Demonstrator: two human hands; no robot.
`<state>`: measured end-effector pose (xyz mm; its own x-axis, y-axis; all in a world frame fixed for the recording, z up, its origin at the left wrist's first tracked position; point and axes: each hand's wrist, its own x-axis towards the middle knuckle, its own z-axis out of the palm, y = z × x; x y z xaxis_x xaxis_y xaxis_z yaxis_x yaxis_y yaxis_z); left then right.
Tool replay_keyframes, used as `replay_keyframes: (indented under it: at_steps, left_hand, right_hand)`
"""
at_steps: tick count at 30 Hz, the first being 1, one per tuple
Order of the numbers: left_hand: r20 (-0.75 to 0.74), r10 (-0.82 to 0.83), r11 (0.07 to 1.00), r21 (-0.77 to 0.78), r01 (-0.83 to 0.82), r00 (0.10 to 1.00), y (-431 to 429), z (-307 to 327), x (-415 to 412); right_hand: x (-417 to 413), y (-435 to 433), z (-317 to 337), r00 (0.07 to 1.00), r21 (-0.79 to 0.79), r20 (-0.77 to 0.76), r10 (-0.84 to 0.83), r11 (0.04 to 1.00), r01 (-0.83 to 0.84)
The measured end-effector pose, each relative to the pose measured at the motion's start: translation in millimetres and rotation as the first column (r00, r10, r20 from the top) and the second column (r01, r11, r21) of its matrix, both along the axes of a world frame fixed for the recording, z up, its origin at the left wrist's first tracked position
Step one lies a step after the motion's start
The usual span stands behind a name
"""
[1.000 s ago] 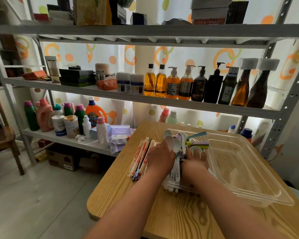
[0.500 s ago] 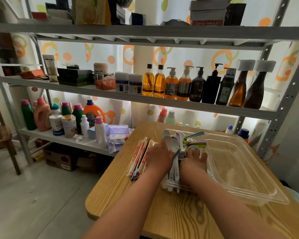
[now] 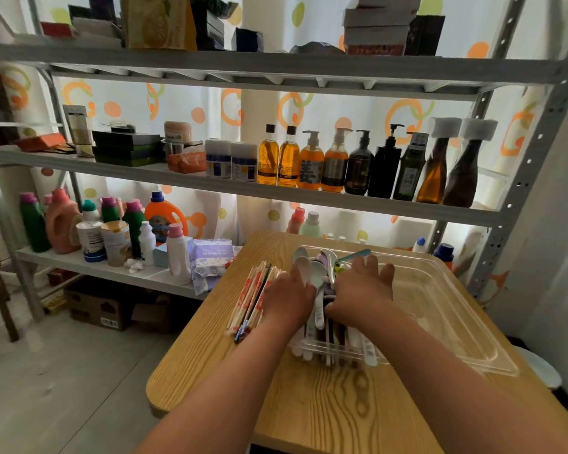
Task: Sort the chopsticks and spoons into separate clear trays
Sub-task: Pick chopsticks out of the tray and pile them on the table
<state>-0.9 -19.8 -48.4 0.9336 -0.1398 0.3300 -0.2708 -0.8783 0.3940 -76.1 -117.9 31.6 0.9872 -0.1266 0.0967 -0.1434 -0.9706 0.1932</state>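
Because the tabletop (image 3: 325,404) looks smooth and the tray (image 3: 446,309) light, a push from the hands could, I think, slide the tray toward the right edge. The right hand (image 3: 362,296) lies on the spoons (image 3: 312,276) at the tray's left end, its grip spread and pressing, not pinching. The left hand (image 3: 287,299) rests between them and the chopsticks (image 3: 253,299), and I cannot tell its grip. The chopsticks lie on the tabletop just beside the tray, and a nudge of the wrist could roll them off the left edge.

The tabletop is grained wood with a rounded corner. The tray is clear hard plastic with a flat rim. The chopsticks are thin and seem wrapped in printed paper. The spoons are glossy, with rounded bowls.
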Motion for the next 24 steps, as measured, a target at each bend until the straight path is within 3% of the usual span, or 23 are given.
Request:
replay_keyframes:
  at_steps: [8,11,15,21,24]
  left_hand:
    - [-0.052,-0.015,0.990,-0.140,0.007,0.999,0,2,1]
    - [-0.072,-0.018,0.987,-0.162,0.006,0.997,0,2,2]
    - [-0.073,-0.030,0.983,-0.185,0.016,0.997,2,5,3]
    - [-0.068,-0.071,0.977,-0.207,0.055,0.995,7,6,2]
    - [-0.056,-0.089,0.973,-0.221,0.074,0.994,8,5,-1]
  right_hand:
    - [-18,2,30,0.992,0.096,0.125,0.030,0.994,-0.043]
    - [-21,1,42,0.952,0.193,0.304,0.032,0.977,-0.094]
    - [-16,-4,35,0.825,0.340,0.565,0.020,0.905,-0.255]
    - [-2,-8,7,0.720,0.389,0.693,0.039,0.820,-0.419]
    - [9,-13,-8,0.757,0.467,0.653,0.022,0.775,-0.425]
